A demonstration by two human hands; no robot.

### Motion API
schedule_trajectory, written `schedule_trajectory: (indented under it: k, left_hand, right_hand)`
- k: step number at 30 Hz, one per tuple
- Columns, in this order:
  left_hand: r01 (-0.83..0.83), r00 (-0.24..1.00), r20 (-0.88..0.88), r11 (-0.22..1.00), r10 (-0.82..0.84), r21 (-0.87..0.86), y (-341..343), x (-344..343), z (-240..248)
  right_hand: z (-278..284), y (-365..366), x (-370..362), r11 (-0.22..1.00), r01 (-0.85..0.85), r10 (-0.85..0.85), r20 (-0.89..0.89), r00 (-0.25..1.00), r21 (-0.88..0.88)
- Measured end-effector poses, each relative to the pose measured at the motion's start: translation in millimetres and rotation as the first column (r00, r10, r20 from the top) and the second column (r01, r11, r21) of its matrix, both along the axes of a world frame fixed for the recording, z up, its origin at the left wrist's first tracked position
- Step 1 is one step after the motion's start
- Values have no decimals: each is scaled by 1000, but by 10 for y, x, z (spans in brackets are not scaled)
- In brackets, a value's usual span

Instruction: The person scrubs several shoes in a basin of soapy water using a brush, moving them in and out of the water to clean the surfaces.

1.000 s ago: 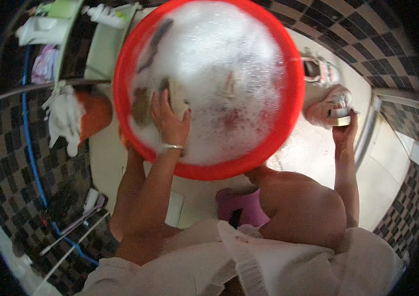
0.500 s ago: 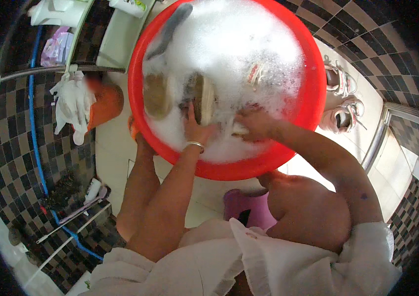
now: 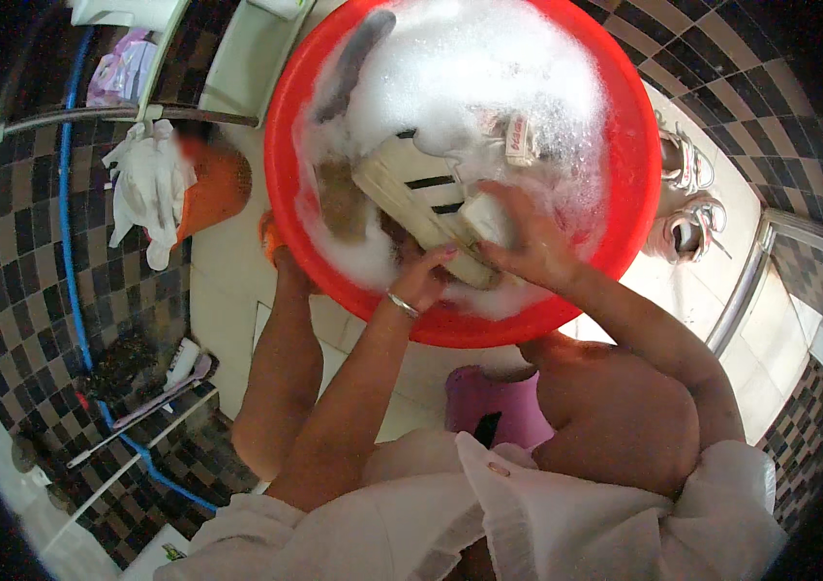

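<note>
A white sneaker [image 3: 416, 184] with black stripes lies tilted on its side in a red tub [image 3: 281, 155] of suds. My left hand [image 3: 421, 279] grips its lower end by the pale sole, thumb over the edge. My right hand [image 3: 535, 240] is closed around a small pale block [image 3: 489, 218] against the sneaker's side; its exact kind is unclear. Left of the sneaker, a brownish shoe sole [image 3: 340, 198] shows among the foam. Beyond my right hand, a shoe tongue with a pale label [image 3: 520, 140] pokes out, the rest hidden by foam.
A long grey thing [image 3: 358, 63] leans inside the tub's far left. Wet sneakers [image 3: 685, 232] stand on the floor at right. An orange bin [image 3: 223, 184] with white cloth, a shelf rack [image 3: 121, 116] and a blue hose [image 3: 73, 252] are at left. Below me is a purple stool-like object [image 3: 489, 397].
The striped sneaker has been turned and lifted out of the foam, its side now showing. My left hand has shifted right and nearer; my right hand has moved slightly right with the pale block.
</note>
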State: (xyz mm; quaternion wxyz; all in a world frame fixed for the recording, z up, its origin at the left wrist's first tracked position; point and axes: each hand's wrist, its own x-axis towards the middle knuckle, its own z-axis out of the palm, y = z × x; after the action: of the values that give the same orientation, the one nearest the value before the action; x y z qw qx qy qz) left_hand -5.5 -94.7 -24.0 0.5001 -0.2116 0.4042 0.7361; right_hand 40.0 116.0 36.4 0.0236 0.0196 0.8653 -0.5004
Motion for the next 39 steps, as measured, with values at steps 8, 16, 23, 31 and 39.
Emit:
schedule_trajectory:
  k: [8, 16, 23, 31, 39]
  left_hand:
    - [356, -233, -234, 141, -944, -924, 286, -162, 566]
    - [-247, -692, -215, 506, -689, -826, 1175, -1100, 401]
    - [-159, -495, 382, -351, -781, -923, 1243, -1344, 341]
    - [-217, -698, 431, -405, -571, -888, 1040, -1418, 451]
    - [1, -976, 50, -232, -214, -973, 928, -1316, 850]
  right_hand:
    - [-336, 48, 31, 899, -332, 305, 135, 943, 285]
    - [-729, 33, 326, 720, -532, 492, 212, 844, 446]
    - [-646, 56, 336, 663, -518, 430, 292, 854, 540]
    - [-593, 210, 267, 718, -477, 200, 506, 839, 507]
    - [-728, 427, 441, 763, -157, 22, 218, 976, 628]
